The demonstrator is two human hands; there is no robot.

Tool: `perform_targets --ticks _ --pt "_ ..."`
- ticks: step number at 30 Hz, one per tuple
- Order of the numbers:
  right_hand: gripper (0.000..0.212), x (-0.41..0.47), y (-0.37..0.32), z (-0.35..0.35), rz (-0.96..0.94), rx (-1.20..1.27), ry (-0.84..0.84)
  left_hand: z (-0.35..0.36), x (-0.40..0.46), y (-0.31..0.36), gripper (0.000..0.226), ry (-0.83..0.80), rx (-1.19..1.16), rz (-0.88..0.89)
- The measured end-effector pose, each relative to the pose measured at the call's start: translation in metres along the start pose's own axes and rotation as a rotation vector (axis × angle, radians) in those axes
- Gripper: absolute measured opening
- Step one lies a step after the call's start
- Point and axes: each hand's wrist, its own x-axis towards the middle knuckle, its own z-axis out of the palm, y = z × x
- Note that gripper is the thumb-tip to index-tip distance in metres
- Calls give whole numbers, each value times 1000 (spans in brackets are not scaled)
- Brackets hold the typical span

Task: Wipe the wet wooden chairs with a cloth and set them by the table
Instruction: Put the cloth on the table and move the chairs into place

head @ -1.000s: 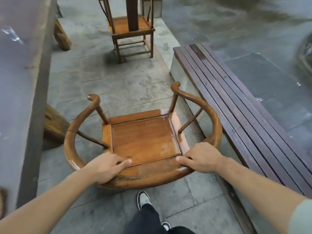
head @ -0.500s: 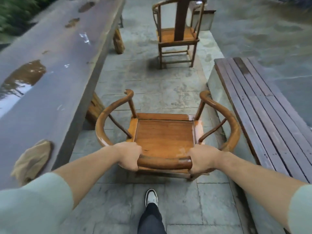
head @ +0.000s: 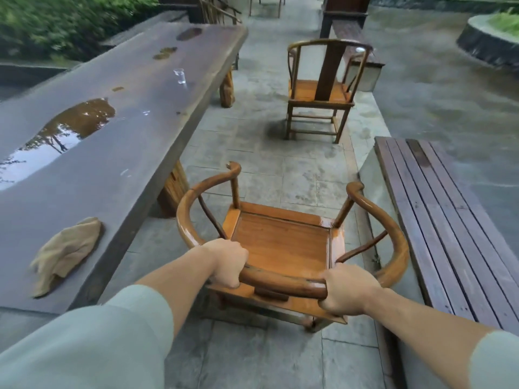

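Observation:
A wet wooden armchair (head: 283, 242) with a curved horseshoe rail stands right in front of me, its seat glistening. My left hand (head: 229, 262) grips the back rail on the left, and my right hand (head: 346, 293) grips the same rail on the right. The chair is turned slightly left, toward the long dark table (head: 134, 113). A crumpled tan cloth (head: 66, 252) lies on the table's near end, left of my left arm. A second wooden chair (head: 323, 89) stands farther ahead on the stone floor.
Puddles lie on the table, and a small glass (head: 179, 75) stands on it farther back. A dark slatted bench (head: 449, 220) runs along the right, close to the chair's right arm. Grey stone paving lies between table and bench. More furniture stands at the far end.
The view has risen and swung left, bringing the table and cloth into sight. Both hands went from resting on the rail's back to gripping it, and the chair has turned a little toward the table.

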Motion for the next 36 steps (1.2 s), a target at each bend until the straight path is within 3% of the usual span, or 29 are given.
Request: perform_targets --ticks 14,22,30,36 --pt "27 8 18 11 -120 -3 40 1 -1 9 21 32 -50 -51" --pt "29 13 78 -7 -274 -85 3 13 11 58 22 80 -149 -151" --pt "43 85 144 -42 -541 -222 27 -14 25 112 24 71 -332 -420" --pt "32 158 201 -86 -772 -354 18 -55 73 149 28 80 -479 -637"
